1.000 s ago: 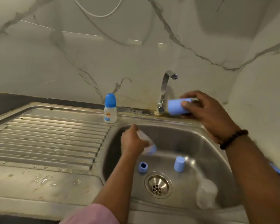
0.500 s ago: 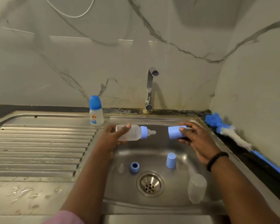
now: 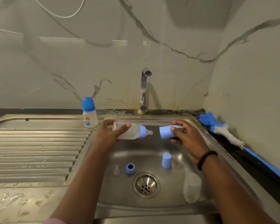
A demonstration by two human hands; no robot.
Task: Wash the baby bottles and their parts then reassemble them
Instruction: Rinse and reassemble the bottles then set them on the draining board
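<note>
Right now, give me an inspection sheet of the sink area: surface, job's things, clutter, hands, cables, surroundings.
Surface: steel sink basin; ribbed drainboard to its left, with wet patches at the near edge.
Job's things: held bottle with ring and teat on, lying sideways; held blue cap; capped bottle upright behind the drainboard. In the basin: loose cap, blue ring, clear teat, clear bottle body.
Clutter: bottle brush on the right ledge.
Hands: left hand grips the held bottle; right hand holds the cap in its fingers, its open end facing the teat.
Cables: white cable looped on the wall.
Surroundings: marble-look wall; tap, no water seen running.
</note>
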